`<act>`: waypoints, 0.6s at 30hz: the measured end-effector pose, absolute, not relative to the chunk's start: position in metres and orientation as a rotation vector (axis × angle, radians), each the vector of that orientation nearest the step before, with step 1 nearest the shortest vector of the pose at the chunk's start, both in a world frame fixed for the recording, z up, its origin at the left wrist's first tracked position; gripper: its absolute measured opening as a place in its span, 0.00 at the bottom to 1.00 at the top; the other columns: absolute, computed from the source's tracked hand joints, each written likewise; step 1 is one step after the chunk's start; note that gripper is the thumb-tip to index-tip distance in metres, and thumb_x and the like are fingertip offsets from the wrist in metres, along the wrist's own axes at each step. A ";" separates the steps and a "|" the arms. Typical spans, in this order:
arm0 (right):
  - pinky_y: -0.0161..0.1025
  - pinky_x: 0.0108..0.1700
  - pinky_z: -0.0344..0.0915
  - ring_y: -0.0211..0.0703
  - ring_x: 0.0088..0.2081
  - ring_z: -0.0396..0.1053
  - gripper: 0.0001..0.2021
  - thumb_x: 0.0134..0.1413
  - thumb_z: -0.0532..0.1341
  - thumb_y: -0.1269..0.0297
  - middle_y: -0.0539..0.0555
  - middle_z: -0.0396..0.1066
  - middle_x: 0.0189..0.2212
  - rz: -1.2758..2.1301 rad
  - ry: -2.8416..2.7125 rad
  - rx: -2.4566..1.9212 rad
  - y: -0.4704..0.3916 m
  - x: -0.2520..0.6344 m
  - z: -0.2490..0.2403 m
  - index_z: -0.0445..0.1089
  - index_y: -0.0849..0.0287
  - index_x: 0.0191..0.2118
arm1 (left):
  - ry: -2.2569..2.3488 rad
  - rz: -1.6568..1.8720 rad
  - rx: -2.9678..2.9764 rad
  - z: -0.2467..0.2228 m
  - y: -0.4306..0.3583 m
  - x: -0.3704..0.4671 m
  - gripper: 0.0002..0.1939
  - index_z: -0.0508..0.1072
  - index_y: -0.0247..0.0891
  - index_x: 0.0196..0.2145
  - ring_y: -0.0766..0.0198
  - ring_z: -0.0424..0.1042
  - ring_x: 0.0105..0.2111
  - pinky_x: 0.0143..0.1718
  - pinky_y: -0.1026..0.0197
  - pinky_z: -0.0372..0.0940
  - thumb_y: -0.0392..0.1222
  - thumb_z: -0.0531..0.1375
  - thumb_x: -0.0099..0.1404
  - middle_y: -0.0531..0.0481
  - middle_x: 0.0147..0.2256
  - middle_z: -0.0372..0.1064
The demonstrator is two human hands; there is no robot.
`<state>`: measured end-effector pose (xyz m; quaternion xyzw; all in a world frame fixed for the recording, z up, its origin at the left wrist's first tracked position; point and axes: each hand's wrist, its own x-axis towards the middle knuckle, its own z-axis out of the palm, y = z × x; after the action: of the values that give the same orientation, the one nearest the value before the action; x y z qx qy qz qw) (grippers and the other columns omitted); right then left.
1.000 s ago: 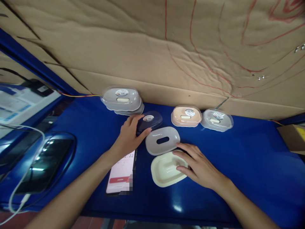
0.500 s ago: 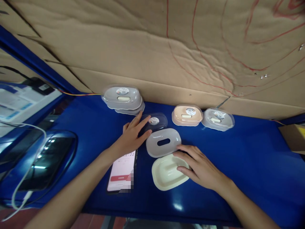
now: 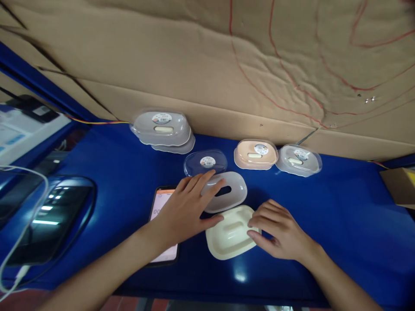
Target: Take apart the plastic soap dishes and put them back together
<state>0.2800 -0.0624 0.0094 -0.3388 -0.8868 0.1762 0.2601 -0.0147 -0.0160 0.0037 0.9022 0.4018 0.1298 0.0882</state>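
My left hand (image 3: 191,207) is spread over the left end of a grey oval tray (image 3: 238,190) with a slot in its middle; whether it touches is unclear. Just in front of that tray lies a cream oval dish (image 3: 227,246) with a raised bar inside. At the dish's right rim is my right hand (image 3: 272,229), fingers bent and apart, with nothing held between them. Behind the grey tray rests a clear oval lid (image 3: 197,160) with a round label.
A lit phone (image 3: 167,255) lies under my left forearm. At the back stand stacked grey lidded boxes (image 3: 162,136), a peach one (image 3: 246,162) and another grey one (image 3: 296,167). A dark tablet-like device (image 3: 52,224) with a white cable lies left, by a cardboard wall (image 3: 162,56).
My left hand has moved off the clear lid, toward me and right, over the grey tray. My right hand has drawn back slightly to the right on the cream dish.
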 end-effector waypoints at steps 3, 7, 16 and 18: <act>0.44 0.36 0.65 0.42 0.31 0.70 0.08 0.73 0.62 0.61 0.51 0.76 0.31 0.523 -2.486 -0.935 -0.064 0.279 0.010 0.76 0.55 0.40 | 1.208 0.417 2.624 -0.001 -0.014 -0.015 0.40 0.60 0.45 0.73 0.34 0.65 0.68 0.65 0.35 0.63 0.57 0.67 0.71 0.32 0.73 0.58; 0.43 0.39 0.70 0.43 0.34 0.74 0.09 0.74 0.61 0.61 0.53 0.78 0.35 0.600 -2.512 -0.983 -0.066 0.279 0.010 0.78 0.55 0.45 | 1.223 0.521 2.520 0.003 -0.013 -0.014 0.36 0.60 0.48 0.72 0.39 0.68 0.67 0.65 0.37 0.65 0.52 0.67 0.72 0.37 0.69 0.66; 0.44 0.37 0.74 0.45 0.34 0.79 0.09 0.68 0.62 0.74 0.52 0.82 0.36 0.285 -2.085 -1.025 -0.059 0.293 0.018 0.78 0.53 0.43 | 1.124 0.815 2.477 0.016 -0.022 -0.014 0.36 0.60 0.47 0.69 0.40 0.70 0.64 0.63 0.38 0.68 0.53 0.68 0.70 0.36 0.66 0.66; 0.43 0.35 0.74 0.46 0.34 0.79 0.10 0.67 0.62 0.75 0.52 0.80 0.32 0.165 -1.874 -1.095 -0.059 0.301 0.023 0.77 0.53 0.40 | 1.048 0.739 2.504 0.017 -0.027 -0.012 0.37 0.60 0.46 0.68 0.40 0.71 0.63 0.62 0.39 0.68 0.52 0.70 0.68 0.35 0.65 0.67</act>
<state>0.3009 -0.0591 0.0230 -0.4457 -0.7626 0.0673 0.4639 -0.0119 -0.0268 0.0169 0.8781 0.3675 0.2593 0.1636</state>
